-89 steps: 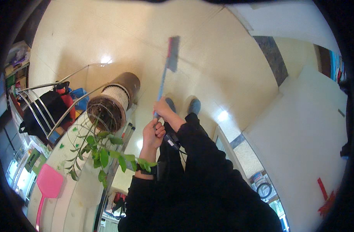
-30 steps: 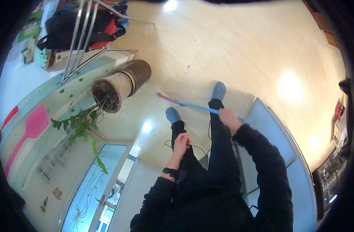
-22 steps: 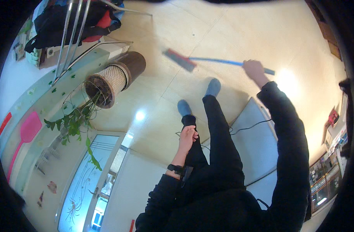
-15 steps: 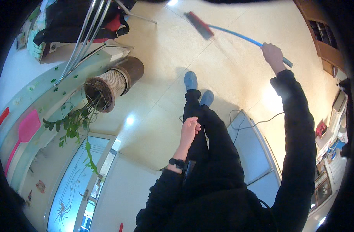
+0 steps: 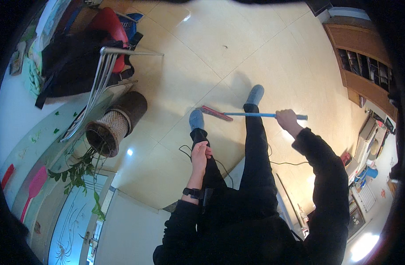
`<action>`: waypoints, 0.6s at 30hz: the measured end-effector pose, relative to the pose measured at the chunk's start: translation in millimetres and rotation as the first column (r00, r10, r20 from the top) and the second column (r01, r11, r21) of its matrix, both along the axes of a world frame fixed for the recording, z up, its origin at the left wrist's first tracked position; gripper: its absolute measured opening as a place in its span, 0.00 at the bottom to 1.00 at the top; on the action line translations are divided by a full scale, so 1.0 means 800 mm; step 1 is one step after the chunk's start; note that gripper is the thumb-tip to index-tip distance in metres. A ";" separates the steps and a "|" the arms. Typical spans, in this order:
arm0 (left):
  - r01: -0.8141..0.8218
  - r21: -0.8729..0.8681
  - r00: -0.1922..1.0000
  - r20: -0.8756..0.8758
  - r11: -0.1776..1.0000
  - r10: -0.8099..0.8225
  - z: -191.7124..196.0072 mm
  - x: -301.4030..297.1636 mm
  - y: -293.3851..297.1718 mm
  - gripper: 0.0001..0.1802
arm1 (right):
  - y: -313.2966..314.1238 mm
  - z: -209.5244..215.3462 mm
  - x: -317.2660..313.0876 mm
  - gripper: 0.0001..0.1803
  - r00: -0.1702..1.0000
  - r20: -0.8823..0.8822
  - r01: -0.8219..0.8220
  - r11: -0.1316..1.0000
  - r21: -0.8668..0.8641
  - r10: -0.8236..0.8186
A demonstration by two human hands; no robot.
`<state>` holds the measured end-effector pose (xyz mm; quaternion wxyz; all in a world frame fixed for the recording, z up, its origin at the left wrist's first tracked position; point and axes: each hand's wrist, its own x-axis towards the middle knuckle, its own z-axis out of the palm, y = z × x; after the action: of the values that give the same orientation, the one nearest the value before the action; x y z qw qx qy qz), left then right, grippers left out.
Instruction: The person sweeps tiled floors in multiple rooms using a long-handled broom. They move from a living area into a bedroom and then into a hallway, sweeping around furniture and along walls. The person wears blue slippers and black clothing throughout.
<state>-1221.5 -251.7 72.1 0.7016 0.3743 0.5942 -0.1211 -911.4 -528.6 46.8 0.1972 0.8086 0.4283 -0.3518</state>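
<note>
My right hand is closed around the blue handle of a broom, near its far-right end. The handle lies almost level across the view, passing in front of my right lower leg. Its red head is low over the tiled floor, between my two feet and just beside my left slipper. Bent up in front of my left leg, my left hand has its fingers curled in, with nothing seen in them. A dark watch is on that wrist.
At left stand a brown cylindrical planter with a trailing green plant, and a metal-framed chair bearing a black bag. A dark cable runs over the floor behind my legs. A wooden shelf unit stands at far right.
The broom head has swung from far ahead back to near my feet, the right hand drawing down and left. My feet have stepped apart, and the view has shifted. My left hand stays curled.
</note>
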 end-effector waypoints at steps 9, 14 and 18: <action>-0.036 0.009 0.990 -0.140 0.999 0.037 -0.008 0.153 -0.105 0.11 | 0.029 -0.060 0.390 0.14 0.968 0.230 -0.084 0.994 -0.063 0.096; -0.016 -0.012 1.000 0.022 1.000 0.017 0.012 0.271 -0.145 0.11 | 0.040 -0.014 0.539 0.15 0.944 0.331 0.003 0.999 -0.033 0.008; -0.041 0.045 0.995 0.088 0.998 0.037 0.030 0.347 -0.135 0.11 | 0.055 0.031 0.562 0.17 0.948 0.309 -0.084 0.996 0.025 0.072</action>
<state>-943.8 -360.1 96.3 0.7203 0.3838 0.5727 -0.0772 -462.0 -484.6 71.8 0.2600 0.8395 0.4307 -0.2052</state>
